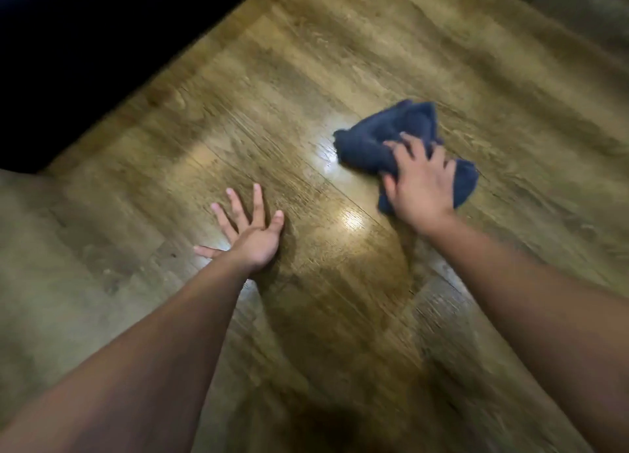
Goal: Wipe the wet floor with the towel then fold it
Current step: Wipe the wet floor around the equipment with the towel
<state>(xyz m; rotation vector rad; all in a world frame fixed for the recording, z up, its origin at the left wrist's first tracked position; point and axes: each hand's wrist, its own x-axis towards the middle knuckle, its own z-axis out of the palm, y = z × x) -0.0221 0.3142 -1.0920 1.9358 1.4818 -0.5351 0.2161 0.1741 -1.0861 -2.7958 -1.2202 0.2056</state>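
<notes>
Floorboards of brown, wood-grain plank [306, 78] fill your view, blurred across most of the frame, with bright glossy patches of reflected light between your two arms. Your right hand [420, 180] lies on top of a crumpled dark blue cloth towel [384, 136], fingers [408, 142] bent down into the bunched fabric and gripping it against the floor. The towel sits right of centre, bunched into folds rather than laid flat, with part of it sticking out beyond your fingertips and another part showing past the far side of your hand. One shiny patch lies just beside the towel's left edge.

Your left hand [252, 234] is pressed flat on the planks, well apart from the towel, fingers straight and spread wide, thumb out to the side, holding nothing. Both forearms are bare and reach in from the bottom corners. A dark, unlit area [85, 44] takes up the upper left corner along the floor's edge; you cannot tell what it is.
</notes>
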